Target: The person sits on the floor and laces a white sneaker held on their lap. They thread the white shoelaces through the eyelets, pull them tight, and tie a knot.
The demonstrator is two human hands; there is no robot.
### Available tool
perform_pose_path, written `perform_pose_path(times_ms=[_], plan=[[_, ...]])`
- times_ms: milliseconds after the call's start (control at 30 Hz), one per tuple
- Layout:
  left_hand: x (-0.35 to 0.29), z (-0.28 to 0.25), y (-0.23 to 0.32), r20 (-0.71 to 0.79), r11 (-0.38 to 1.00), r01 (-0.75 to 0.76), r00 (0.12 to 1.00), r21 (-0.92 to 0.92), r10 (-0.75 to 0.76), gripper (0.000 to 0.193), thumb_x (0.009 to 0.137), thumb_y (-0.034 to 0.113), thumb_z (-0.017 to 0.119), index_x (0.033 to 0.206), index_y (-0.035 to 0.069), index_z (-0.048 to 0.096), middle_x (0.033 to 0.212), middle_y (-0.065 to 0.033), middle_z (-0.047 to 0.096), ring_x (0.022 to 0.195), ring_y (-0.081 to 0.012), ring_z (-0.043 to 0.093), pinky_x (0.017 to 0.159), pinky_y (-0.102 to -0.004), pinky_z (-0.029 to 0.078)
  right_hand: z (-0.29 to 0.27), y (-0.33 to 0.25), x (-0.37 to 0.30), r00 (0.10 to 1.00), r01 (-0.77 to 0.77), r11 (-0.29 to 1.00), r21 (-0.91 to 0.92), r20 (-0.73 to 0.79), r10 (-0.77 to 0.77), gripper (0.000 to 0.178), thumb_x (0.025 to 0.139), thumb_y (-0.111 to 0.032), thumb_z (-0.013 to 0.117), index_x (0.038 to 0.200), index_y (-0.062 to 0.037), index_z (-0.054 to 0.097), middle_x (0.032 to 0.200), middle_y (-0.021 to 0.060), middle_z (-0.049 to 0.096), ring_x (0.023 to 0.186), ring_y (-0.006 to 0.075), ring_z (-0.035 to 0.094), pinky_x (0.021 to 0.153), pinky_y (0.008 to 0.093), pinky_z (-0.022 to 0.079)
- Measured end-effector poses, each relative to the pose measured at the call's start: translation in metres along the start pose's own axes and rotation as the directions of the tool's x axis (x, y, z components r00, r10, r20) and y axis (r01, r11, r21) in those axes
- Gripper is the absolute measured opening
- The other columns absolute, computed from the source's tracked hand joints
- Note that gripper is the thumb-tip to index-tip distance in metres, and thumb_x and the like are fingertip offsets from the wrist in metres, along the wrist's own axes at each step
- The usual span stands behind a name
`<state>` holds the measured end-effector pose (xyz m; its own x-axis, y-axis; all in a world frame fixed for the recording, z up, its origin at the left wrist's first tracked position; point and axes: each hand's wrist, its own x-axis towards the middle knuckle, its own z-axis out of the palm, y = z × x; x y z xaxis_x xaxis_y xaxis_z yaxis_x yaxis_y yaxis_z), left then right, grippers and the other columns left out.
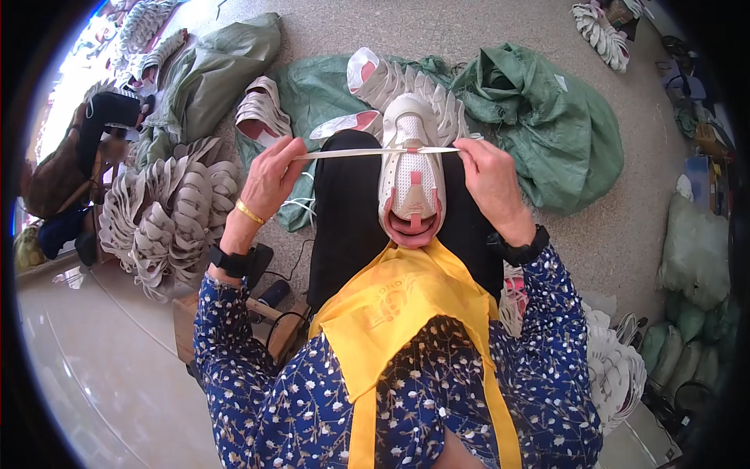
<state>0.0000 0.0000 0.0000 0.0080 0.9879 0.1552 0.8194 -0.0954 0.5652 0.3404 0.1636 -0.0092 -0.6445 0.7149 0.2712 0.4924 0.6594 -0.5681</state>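
head view: a flat white fabric lace (344, 153), likely light, soft and best pinched on either side, is held taut by the closed fingers of the left hand (273, 177) and right hand (494, 177) across a white-and-pink mesh shoe (407, 186) between black-clad knees (340, 187).

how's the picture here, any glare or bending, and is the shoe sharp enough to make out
Head view: light washes out the upper left edge, and the shiny floor at lower left shows glare; head view: fisheye bends the floor seams, with dark borders at both sides; head view: the shoe and the lace held taut across it are clear enough to make out.
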Motion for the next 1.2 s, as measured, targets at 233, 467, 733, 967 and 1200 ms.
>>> perform_pose_path(times_ms=[233, 467, 733, 967, 1200], plan=[[-0.032, -0.017, -0.040, -0.162, 0.989, 0.063, 0.986, 0.133, -0.041, 0.009, 0.096, 0.006, 0.060, 0.099, -0.003, 0.057, 0.089, -0.0199, 0.056, 0.082, -0.0425, 0.060, 0.069, -0.0464, 0.047, -0.023, 0.024, -0.008, 0.996, -0.056, 0.993, -0.104, -0.074, 0.049, 0.013, 0.092, -0.002, 0.062, 0.102, 0.0000, 0.070, 0.096, 0.0194, 0.070, 0.089, 0.0398, 0.068, 0.075, 0.0460, 0.054], [-0.103, -0.051, -0.131, -0.281, 0.886, 0.390, 0.905, 0.251, -0.318, 0.009, 0.097, 0.010, 0.060, 0.102, 0.002, 0.061, 0.096, -0.0191, 0.059, 0.089, -0.0417, 0.061, 0.075, -0.0470, 0.049, -0.042, 0.072, -0.039, 0.964, -0.232, 0.966, -0.111, -0.160, 0.213, 0.015, 0.092, -0.003, 0.062, 0.102, 0.0004, 0.073, 0.091, 0.0199, 0.072, 0.082, 0.0375, 0.069, 0.072, 0.0424, 0.054], [-0.198, -0.105, -0.222, -0.450, 0.643, 0.619, 0.780, 0.451, -0.435, 0.006, 0.095, 0.010, 0.060, 0.099, 0.006, 0.061, 0.097, -0.0174, 0.059, 0.093, -0.0401, 0.061, 0.077, -0.0492, 0.048, -0.076, 0.146, -0.085, 0.793, -0.550, 0.810, 0.206, -0.177, 0.583, 0.020, 0.098, -0.005, 0.060, 0.111, -0.0006, 0.075, 0.085, 0.0091, 0.075, 0.054, 0.0094, 0.063, 0.048, 0.0252, 0.051], [-0.243, -0.137, -0.251, -0.586, 0.558, 0.729, 0.669, 0.397, -0.458, 0.007, 0.097, 0.014, 0.060, 0.099, 0.007, 0.061, 0.087, -0.0175, 0.064, 0.081, -0.0392, 0.063, 0.073, -0.0484, 0.049, -0.117, 0.220, -0.122, 0.650, -0.689, 0.673, 0.270, -0.180, 0.738, 0.025, 0.099, -0.004, 0.057, 0.118, 0.0018, 0.072, 0.094, 0.0132, 0.076, 0.057, 0.0114, 0.065, 0.050, 0.0253, 0.055], [-0.253, -0.143, -0.253, -0.568, 0.615, 0.777, 0.571, 0.139, -0.593, 0.012, 0.098, 0.018, 0.062, 0.097, 0.006, 0.063, 0.072, -0.0119, 0.064, 0.066, -0.0215, 0.062, 0.064, -0.0387, 0.050, -0.161, 0.277, -0.159, 0.562, -0.755, 0.605, 0.252, -0.227, 0.796, 0.028, 0.099, -0.004, 0.056, 0.122, 0.0039, 0.070, 0.096, 0.0127, 0.076, 0.061, 0.0126, 0.067, 0.053, 0.0258, 0.057]])
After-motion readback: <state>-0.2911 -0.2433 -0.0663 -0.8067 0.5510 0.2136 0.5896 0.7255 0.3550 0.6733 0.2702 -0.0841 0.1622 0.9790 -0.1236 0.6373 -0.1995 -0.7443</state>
